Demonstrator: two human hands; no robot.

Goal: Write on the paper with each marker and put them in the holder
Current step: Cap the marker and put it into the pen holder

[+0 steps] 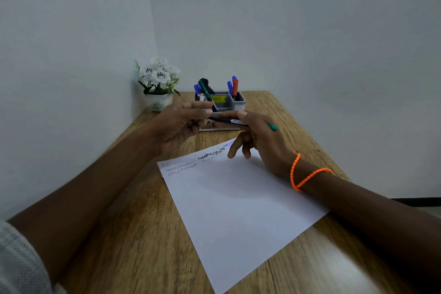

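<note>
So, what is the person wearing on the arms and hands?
Both forearms are bare. The right wrist carries an orange beaded bracelet, looped twice. At the left elbow a pale grey knitted sleeve is pushed up. No rings or watch show on either hand.

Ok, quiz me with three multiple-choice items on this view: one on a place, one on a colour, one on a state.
1. Where does the flower pot stand?
A. In the table's far left corner
B. On the paper
C. Inside the holder

2. What colour is the end of the marker sticking out past the right hand?
A. Yellow
B. Green
C. White

3. What is the state of the paper?
A. Blank
B. Folded in half
C. Flat, with zigzag lines along its far edge

Answers: 1 A, the pot sits by the wall corner, left of the holder. 2 B, a green tip shows beyond the hand. 3 C, scribbles line the far edge and the rest is bare.
</note>
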